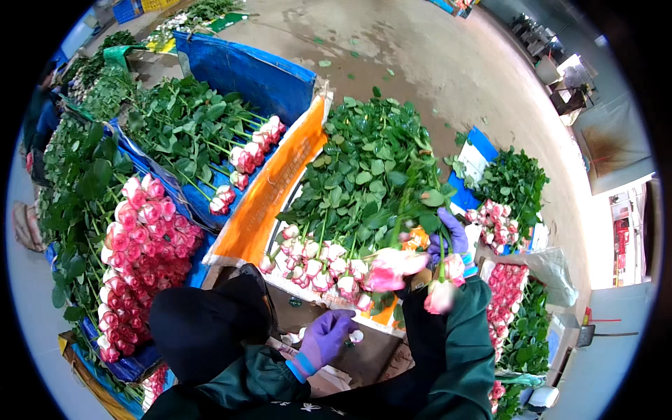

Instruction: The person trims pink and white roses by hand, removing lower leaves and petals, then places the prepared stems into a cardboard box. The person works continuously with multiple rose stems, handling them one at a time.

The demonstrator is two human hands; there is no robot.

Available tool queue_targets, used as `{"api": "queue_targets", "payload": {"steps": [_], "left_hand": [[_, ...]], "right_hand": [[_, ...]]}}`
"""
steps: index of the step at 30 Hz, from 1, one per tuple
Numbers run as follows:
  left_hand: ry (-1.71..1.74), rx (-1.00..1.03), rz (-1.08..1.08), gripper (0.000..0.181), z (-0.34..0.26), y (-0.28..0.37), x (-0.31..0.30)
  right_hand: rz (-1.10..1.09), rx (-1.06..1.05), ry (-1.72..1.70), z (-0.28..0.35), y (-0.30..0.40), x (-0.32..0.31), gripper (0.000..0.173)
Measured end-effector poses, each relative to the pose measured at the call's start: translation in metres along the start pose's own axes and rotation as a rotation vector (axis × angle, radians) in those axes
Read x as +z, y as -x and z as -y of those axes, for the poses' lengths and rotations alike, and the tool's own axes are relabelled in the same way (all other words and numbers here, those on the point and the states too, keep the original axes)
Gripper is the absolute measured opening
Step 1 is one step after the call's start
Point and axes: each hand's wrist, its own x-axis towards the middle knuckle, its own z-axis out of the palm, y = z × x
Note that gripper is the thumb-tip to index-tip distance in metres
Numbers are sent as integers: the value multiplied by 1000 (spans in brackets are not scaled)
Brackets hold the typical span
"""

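Note:
My right hand [452,235], in a purple glove, grips rose stems at the right of the central heap. Pink-and-white rose heads [441,296] hang below it, and a motion-blurred rose [391,273] is just to its left. Lower down, my left hand [326,336], also purple-gloved, has its fingers curled; whether anything is between them cannot be made out. White petals [356,336] lie beside its fingertips. Before me spreads a heap of leafy rose stems [362,163], their pale pink-edged heads [317,262] towards me.
An orange-covered partition [283,184] separates this heap from a blue bin [247,68] with more roses. Stacked pink roses [144,247] fill the left side. Bundled roses [506,299] stand at right. A black cloth-covered shape [210,325] blocks the lower left. Loose leaves [324,63] dot the floor.

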Motion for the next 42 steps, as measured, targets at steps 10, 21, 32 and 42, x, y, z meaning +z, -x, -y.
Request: {"api": "queue_targets", "payload": {"steps": [10, 21, 32, 42], "left_hand": [[97, -211, 168, 24, 61, 0, -17], [502, -230, 381, 43, 18, -36, -22], [549, -297, 332, 26, 16, -42, -23], [234, -357, 147, 26, 44, -51, -56]], "right_hand": [[-87, -530, 108, -51, 32, 48, 27], [-293, -287, 306, -174, -13, 44, 46], [-301, -138, 1199, -162, -22, 18, 50], [108, -334, 243, -93, 32, 66, 25]]}}
